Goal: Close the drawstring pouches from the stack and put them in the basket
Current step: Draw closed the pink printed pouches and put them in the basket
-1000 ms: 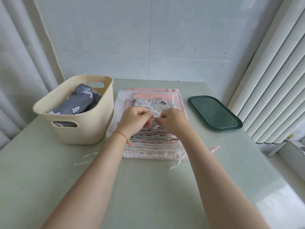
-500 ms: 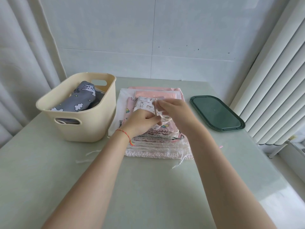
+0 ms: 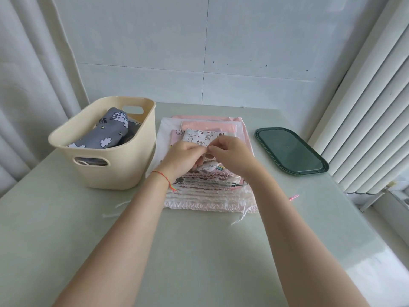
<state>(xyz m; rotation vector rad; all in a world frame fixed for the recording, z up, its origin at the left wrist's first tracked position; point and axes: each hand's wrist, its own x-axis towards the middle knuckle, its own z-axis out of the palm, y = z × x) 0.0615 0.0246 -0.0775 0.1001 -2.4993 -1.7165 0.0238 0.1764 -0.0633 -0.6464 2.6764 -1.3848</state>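
Observation:
A stack of drawstring pouches (image 3: 210, 191) in pink and white lies in the middle of the table, their gathered mouths facing me. On top lies a small white pouch (image 3: 200, 136) with cartoon prints. My left hand (image 3: 182, 157) and my right hand (image 3: 230, 155) meet over it, fingers curled and pinching its cloth or cord at the same spot. The cream basket (image 3: 110, 173) stands left of the stack. A grey pouch (image 3: 106, 134) with white clouds lies inside the basket.
A dark green oval tray (image 3: 290, 151) lies right of the stack. Loose white cords (image 3: 115, 209) trail on the table near the basket, and a small pink bit (image 3: 294, 197) lies at the right. Curtains hang at the left, vertical blinds at the right.
Both hands stay on the small top pouch, working it. My right hand reached farther back half a second ago and has drawn level with my left again.

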